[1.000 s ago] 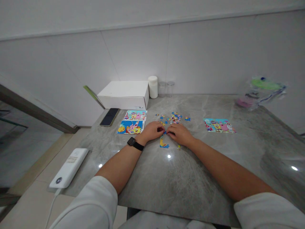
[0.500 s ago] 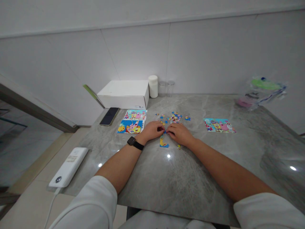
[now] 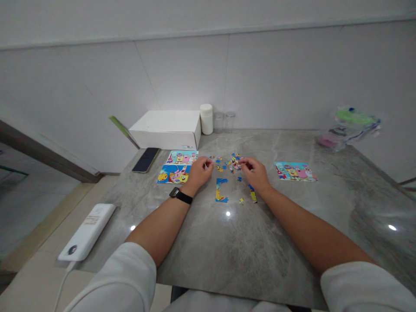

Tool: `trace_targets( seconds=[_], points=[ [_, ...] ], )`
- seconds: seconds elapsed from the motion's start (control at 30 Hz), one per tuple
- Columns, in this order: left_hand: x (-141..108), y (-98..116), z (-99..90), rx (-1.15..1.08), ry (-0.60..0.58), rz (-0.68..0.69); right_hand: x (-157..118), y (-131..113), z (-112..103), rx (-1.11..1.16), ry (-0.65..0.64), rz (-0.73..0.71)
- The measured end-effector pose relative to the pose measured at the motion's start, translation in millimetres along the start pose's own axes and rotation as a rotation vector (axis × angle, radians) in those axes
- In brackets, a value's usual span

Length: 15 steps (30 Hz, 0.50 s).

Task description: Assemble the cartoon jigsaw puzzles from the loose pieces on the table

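My left hand [image 3: 200, 174], wearing a black watch, hovers by the right edge of the picture cards. Its fingers are loosely curled, with a gap at the thumb and nothing visible between them. At the right side of a heap of small jigsaw pieces [image 3: 234, 164], my right hand [image 3: 255, 174] has its thumb and fingertips drawn together on a piece, which is mostly hidden. Between my forearms lies a joined C-shaped puzzle section [image 3: 221, 199], blue and yellow. Another joined strip [image 3: 252, 194] sits partly under my right hand. Loose pieces [image 3: 241, 201] lie between the two sections.
Two picture cards [image 3: 173, 174] lie on the left and one card [image 3: 296, 171] on the right. A phone [image 3: 146, 160], a white box [image 3: 167, 128], a white bottle [image 3: 206, 119] and clear jars [image 3: 229, 122] stand behind. A power bank [image 3: 87, 232] and a plastic bag [image 3: 349, 128] are at the sides.
My hands have parted from the C-shaped section, whose top blue part now shows. The left has gone left and up; the right has moved right and up to the heap, uncovering the strip.
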<state>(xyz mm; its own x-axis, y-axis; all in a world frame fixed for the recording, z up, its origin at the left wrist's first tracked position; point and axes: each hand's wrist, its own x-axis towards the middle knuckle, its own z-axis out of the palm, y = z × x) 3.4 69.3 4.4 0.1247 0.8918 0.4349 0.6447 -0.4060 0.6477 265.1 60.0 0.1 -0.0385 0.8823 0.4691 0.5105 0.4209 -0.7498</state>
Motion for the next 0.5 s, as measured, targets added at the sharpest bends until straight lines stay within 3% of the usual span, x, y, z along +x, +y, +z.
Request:
trace_targets(
  seconds=[0.1,0.2,0.33,0.5],
  points=[
    [4.1,-5.2,-2.0,-0.095,0.188,-0.104,8.2,12.6,-4.7,0.123,0.070,0.148],
    [6.9,-9.5,-2.1,-0.205,0.276,-0.182,13.1,24.2,-6.0,0.183,0.091,0.207],
    [8.2,-13.1,-0.5,-0.269,0.294,-0.241,12.6,29.6,-5.0,0.164,0.096,0.206],
    [6.0,-16.9,3.1,-0.293,0.280,-0.182,8.6,25.6,-4.8,0.081,0.083,0.140]
  ],
)
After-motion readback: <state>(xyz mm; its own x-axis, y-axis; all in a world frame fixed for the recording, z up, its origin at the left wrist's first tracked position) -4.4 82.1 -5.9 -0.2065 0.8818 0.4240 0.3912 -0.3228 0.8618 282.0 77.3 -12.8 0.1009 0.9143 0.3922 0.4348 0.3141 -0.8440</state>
